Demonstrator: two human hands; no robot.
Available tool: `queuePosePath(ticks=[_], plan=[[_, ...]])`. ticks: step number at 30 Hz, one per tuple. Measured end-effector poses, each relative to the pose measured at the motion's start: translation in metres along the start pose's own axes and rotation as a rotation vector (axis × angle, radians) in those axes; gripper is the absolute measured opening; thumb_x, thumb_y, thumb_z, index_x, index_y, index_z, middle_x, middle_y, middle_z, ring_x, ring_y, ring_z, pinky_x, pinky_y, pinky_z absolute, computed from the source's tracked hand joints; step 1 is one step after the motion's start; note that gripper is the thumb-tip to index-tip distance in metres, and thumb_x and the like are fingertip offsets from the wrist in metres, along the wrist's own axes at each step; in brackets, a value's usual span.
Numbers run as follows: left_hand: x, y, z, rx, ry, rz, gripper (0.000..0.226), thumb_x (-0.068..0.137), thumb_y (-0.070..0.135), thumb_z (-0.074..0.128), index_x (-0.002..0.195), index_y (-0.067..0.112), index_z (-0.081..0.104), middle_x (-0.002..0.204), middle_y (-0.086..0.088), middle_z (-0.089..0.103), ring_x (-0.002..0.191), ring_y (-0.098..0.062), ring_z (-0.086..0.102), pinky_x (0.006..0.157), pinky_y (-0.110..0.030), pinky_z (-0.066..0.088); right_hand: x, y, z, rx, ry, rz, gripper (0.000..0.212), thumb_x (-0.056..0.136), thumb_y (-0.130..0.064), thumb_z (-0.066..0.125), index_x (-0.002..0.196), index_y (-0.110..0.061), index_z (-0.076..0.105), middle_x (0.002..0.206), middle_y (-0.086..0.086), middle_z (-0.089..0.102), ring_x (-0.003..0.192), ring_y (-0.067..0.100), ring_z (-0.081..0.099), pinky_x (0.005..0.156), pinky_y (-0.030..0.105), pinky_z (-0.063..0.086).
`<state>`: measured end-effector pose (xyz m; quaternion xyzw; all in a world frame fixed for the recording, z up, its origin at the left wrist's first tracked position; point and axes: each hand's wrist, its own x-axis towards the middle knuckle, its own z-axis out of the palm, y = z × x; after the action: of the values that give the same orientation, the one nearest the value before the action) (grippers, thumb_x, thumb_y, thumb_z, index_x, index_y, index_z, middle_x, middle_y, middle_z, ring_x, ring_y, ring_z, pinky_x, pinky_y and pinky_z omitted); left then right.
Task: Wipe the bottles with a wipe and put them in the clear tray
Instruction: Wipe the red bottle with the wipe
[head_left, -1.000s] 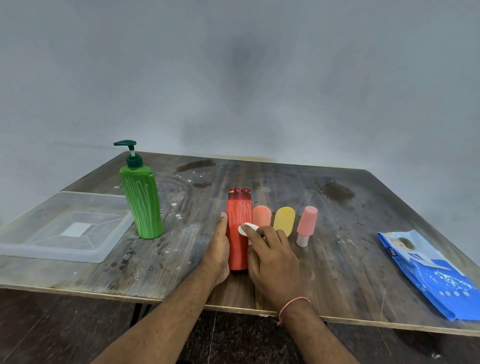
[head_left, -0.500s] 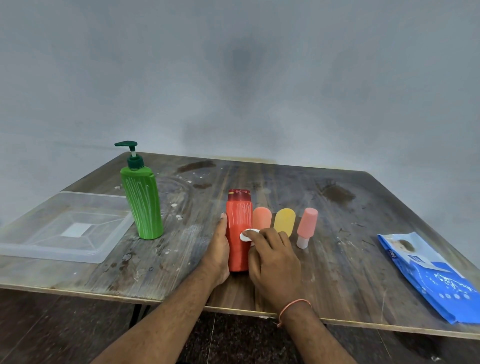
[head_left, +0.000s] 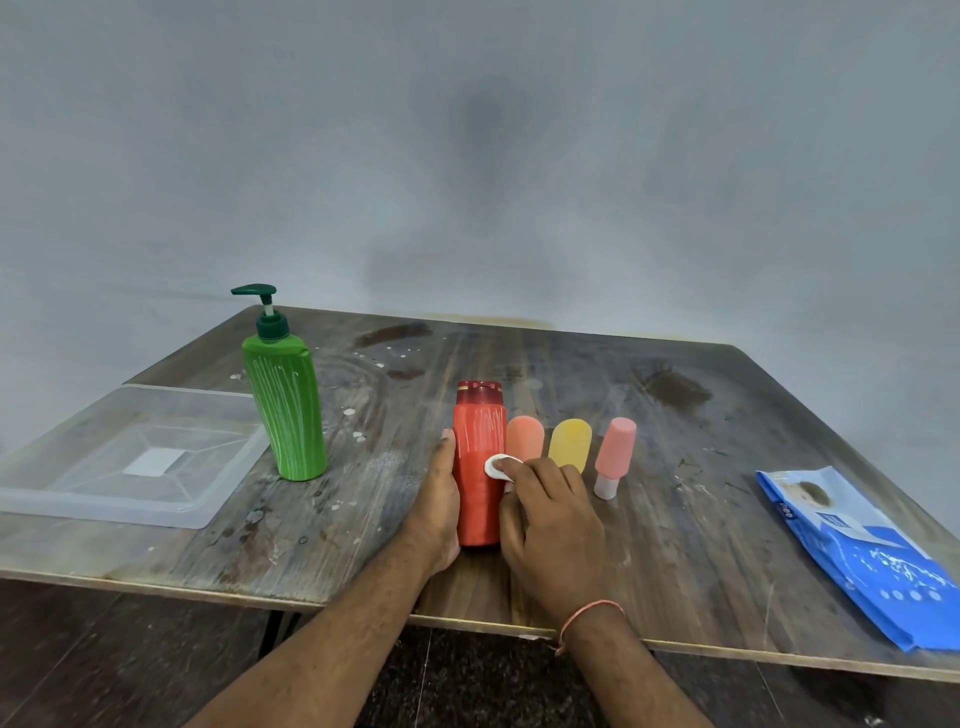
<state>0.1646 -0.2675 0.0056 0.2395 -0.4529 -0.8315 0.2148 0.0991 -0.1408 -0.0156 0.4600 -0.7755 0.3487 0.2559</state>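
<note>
Broadly, a scuffed wooden worktop (head_left: 675, 467) fills the view, seen from above by the person working at it. At its left edge lies the clear tray (head_left: 78, 499), with nothing in it, so no bottle has been put away yet. A blue wipe packet (head_left: 857, 551) lies flat at the far right. Just right of the tray stands a tall green pump bottle (head_left: 288, 415). At the centre front stands a red bottle (head_left: 478, 467), upright. The left hand (head_left: 439, 509) lies flat against its left side, fingers straight, its grip released, apparently steadying the bottle against the rubbing. The right hand (head_left: 556, 525) is in a clenched grip on a small white wipe (head_left: 496, 466), pinching it against the bottle's front. Behind that hand, in a row, stand three small bottles awaiting their turn: an orange one (head_left: 524, 436), a yellow one (head_left: 570, 441) and a pink one with a white base (head_left: 614, 454).
</note>
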Motion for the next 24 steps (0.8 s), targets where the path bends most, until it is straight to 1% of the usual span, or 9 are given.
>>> queuePosePath(ticks=[3, 7, 10, 13, 16, 18, 21, 24], plan=[[-0.0011, 0.0009, -0.0004, -0.004, -0.009, 0.0, 0.071, 0.106, 0.065, 0.024, 0.128, 0.014, 0.068, 0.117, -0.014, 0.078, 0.104, -0.025, 0.077, 0.085, -0.04, 0.059, -0.001, 0.0004, -0.0002, 0.0, -0.031, -0.033, 0.04, 0.1, -0.022, 0.056, 0.138, -0.03, 0.067, 0.116, -0.012, 0.063, 0.096, 0.016, 0.052, 0.079, 0.03, 0.05], [-0.0022, 0.0019, 0.0, 0.018, 0.0, 0.004, 0.068, 0.106, 0.065, 0.025, 0.127, 0.016, 0.068, 0.114, -0.012, 0.079, 0.102, -0.024, 0.077, 0.084, -0.041, 0.059, -0.0006, 0.0, -0.0005, -0.007, 0.003, 0.0, 0.034, 0.097, -0.021, 0.059, 0.128, -0.028, 0.07, 0.109, -0.012, 0.062, 0.092, 0.016, 0.05, 0.078, 0.032, 0.049], [-0.0034, 0.0021, 0.0005, 0.031, 0.0, 0.012, 0.064, 0.107, 0.064, 0.024, 0.122, 0.02, 0.069, 0.11, -0.009, 0.08, 0.099, -0.022, 0.078, 0.082, -0.041, 0.059, 0.0002, 0.0009, -0.0001, 0.004, 0.013, 0.029, 0.036, 0.099, -0.021, 0.058, 0.133, -0.028, 0.068, 0.111, -0.012, 0.062, 0.094, 0.016, 0.051, 0.08, 0.031, 0.05], [-0.0046, 0.0022, 0.0001, 0.019, -0.008, 0.004, 0.064, 0.107, 0.064, 0.024, 0.119, 0.02, 0.069, 0.107, -0.009, 0.08, 0.096, -0.023, 0.078, 0.082, -0.041, 0.059, -0.0001, 0.0002, -0.0009, 0.018, -0.015, -0.01, 0.036, 0.1, -0.022, 0.057, 0.134, -0.03, 0.067, 0.113, -0.013, 0.061, 0.095, 0.015, 0.052, 0.08, 0.027, 0.048], [-0.0036, 0.002, -0.0006, 0.023, -0.002, 0.009, 0.068, 0.106, 0.065, 0.024, 0.126, 0.017, 0.068, 0.111, -0.012, 0.079, 0.101, -0.025, 0.078, 0.085, -0.042, 0.059, -0.001, 0.0015, -0.0002, 0.001, -0.005, 0.0, 0.031, 0.098, -0.022, 0.058, 0.127, -0.026, 0.07, 0.109, -0.012, 0.061, 0.092, 0.015, 0.05, 0.078, 0.029, 0.049], [-0.0025, 0.0016, -0.0009, 0.023, 0.002, 0.011, 0.068, 0.107, 0.064, 0.025, 0.13, 0.016, 0.066, 0.115, -0.012, 0.078, 0.104, -0.025, 0.077, 0.085, -0.042, 0.059, -0.0001, 0.0022, 0.0001, -0.006, 0.008, 0.043, 0.031, 0.099, -0.022, 0.057, 0.128, -0.024, 0.069, 0.109, -0.011, 0.061, 0.094, 0.015, 0.05, 0.08, 0.032, 0.051], [-0.0027, 0.0016, -0.0009, 0.029, -0.007, 0.013, 0.068, 0.107, 0.064, 0.024, 0.131, 0.016, 0.066, 0.118, -0.013, 0.077, 0.108, -0.026, 0.076, 0.087, -0.042, 0.059, 0.0007, 0.0013, -0.0006, 0.024, 0.011, 0.03, 0.036, 0.101, -0.023, 0.055, 0.135, -0.027, 0.067, 0.112, -0.013, 0.06, 0.095, 0.015, 0.051, 0.083, 0.026, 0.048], [-0.0029, 0.0019, -0.0018, 0.016, -0.016, 0.004, 0.072, 0.106, 0.065, 0.025, 0.133, 0.013, 0.066, 0.121, -0.016, 0.076, 0.112, -0.03, 0.074, 0.092, -0.045, 0.058, -0.0004, 0.0006, -0.0015, 0.034, -0.007, 0.001, 0.036, 0.099, -0.022, 0.058, 0.132, -0.031, 0.068, 0.111, -0.015, 0.059, 0.094, 0.014, 0.052, 0.079, 0.027, 0.048]])
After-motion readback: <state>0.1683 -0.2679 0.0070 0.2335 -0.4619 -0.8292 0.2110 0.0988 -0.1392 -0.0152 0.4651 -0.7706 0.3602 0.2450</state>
